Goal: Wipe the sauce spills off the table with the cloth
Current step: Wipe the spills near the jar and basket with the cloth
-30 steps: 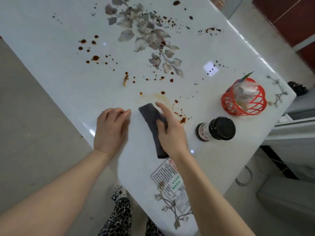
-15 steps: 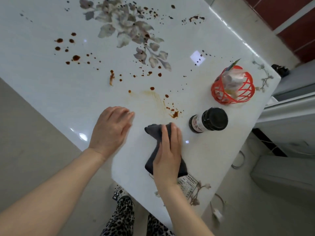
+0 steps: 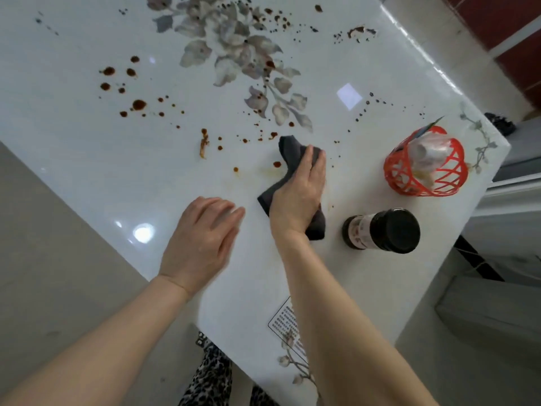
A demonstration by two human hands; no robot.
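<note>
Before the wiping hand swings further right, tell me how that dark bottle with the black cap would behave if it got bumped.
The dark bottle appears to lie on its side, so it would probably roll on the glossy table. It is close to the table's edge and might drop off. It looks like glass, so likely breakable.

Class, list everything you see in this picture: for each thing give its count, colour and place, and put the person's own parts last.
table: one, white with grey flower print, fills the view
sauce spills: many, brown, scattered over the far half of the table
cloth: one, dark grey, mid-table under the right hand
bottle: one, dark with black cap, right of the cloth
basket: one, red, near the right table edge, holding a clear bag
label: one, white, near table edge
left hand: flat on the table
right hand: pressing on the cloth
</note>
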